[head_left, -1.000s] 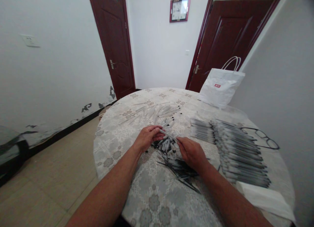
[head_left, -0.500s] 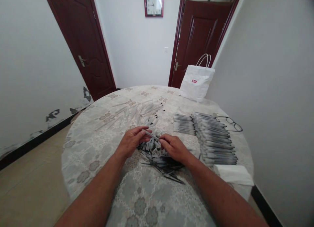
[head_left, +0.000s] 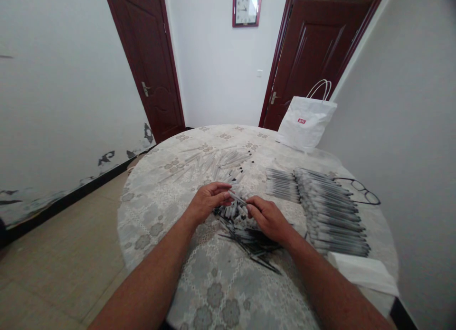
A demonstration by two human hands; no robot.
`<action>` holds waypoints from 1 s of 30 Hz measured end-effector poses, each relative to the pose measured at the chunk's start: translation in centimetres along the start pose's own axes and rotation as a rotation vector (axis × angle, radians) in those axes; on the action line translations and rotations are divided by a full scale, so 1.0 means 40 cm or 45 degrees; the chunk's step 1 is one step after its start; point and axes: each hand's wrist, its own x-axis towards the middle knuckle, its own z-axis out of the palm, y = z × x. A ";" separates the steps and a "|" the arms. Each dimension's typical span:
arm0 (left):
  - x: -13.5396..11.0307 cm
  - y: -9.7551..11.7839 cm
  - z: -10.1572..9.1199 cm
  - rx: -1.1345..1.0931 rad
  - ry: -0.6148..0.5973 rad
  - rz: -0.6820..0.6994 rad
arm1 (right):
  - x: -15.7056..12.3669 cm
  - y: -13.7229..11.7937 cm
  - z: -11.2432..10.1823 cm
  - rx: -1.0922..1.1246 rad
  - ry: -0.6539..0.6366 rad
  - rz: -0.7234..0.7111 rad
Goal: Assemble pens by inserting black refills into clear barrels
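Between my two hands is a slim pen [head_left: 238,197] with a pale, translucent barrel. My left hand [head_left: 209,201] pinches its far-left end between thumb and fingers. The fingers of my right hand [head_left: 265,215] close on its other end. Below the hands lies a heap of small clear and black pen parts [head_left: 233,213]. Dark thin refills [head_left: 254,242] are piled loosely nearer to me, partly hidden by my right hand. Beyond my hands, clear pen barrels [head_left: 213,164] lie scattered, with a few small black pieces at their right.
Rows of pens [head_left: 331,216] are stacked at the right, with a smaller row [head_left: 283,183] beside them. Eyeglasses [head_left: 359,190], a white tissue pack [head_left: 363,273] and a white paper bag [head_left: 306,123] rest on the round table [head_left: 149,247] with its patterned cloth.
The whole view has swung left, so everything sits further right in the picture. Both hands keep hold of the pen in nearly the same pose.
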 end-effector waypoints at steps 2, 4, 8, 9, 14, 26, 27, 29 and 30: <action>0.004 0.000 -0.007 0.009 0.059 0.018 | 0.001 0.004 -0.011 -0.064 0.002 -0.008; 0.008 0.000 -0.018 0.023 0.166 0.042 | 0.001 0.024 -0.030 -0.211 0.036 -0.037; 0.021 -0.001 -0.056 0.122 0.454 0.113 | -0.005 0.117 -0.096 -0.630 0.234 -0.092; 0.024 -0.003 -0.068 0.180 0.508 0.119 | -0.008 0.146 -0.113 -0.738 0.277 -0.063; 0.028 -0.018 -0.107 0.633 0.544 0.120 | -0.025 0.248 -0.165 -1.075 0.118 0.200; 0.020 -0.039 -0.070 1.276 0.245 0.298 | -0.021 0.213 -0.145 -1.269 -0.049 0.426; 0.020 -0.040 -0.070 1.276 0.232 0.292 | -0.020 0.214 -0.144 -1.270 -0.051 0.447; 0.019 -0.038 -0.072 1.272 0.194 0.279 | -0.019 0.217 -0.143 -1.270 -0.054 0.495; 0.019 -0.036 -0.076 1.276 0.180 0.274 | -0.018 0.220 -0.142 -1.272 -0.055 0.523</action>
